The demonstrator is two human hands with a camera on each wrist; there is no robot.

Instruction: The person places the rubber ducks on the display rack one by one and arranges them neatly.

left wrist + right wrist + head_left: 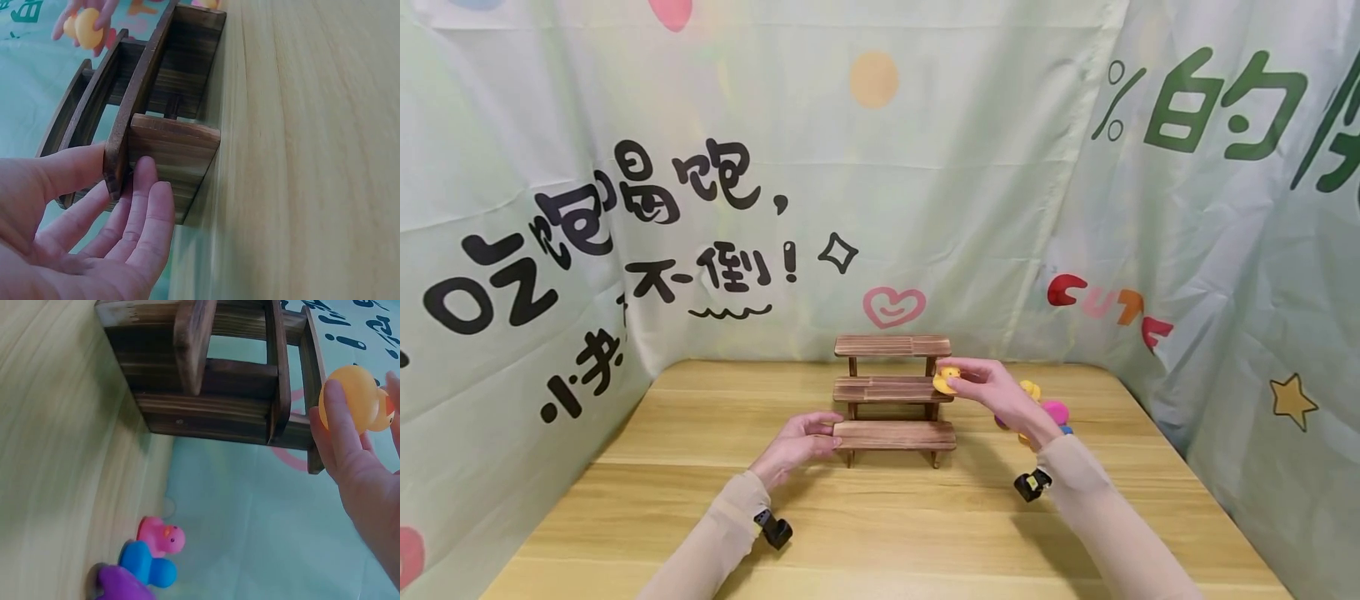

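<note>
A brown wooden three-tier shelf stand (895, 435) stands upright on the table. My left hand (797, 446) is at the left end of its lowest board, thumb against the board's end and the fingers reaching beneath, as the left wrist view shows. A yellow rubber duck (946, 381) is pinched between the thumb and fingers of my right hand (997, 393). In the head view the duck overlaps the right end of the middle board. The right wrist view shows the duck (351, 400) close by the end of the top board.
Several rubber ducks are grouped on the table right of the stand, partly hidden by my right wrist: pink (161, 536), blue (140, 562) and purple (122, 584), with a yellow one (1032, 389) behind. A printed cloth (775, 83) hangs around the wooden table (880, 533).
</note>
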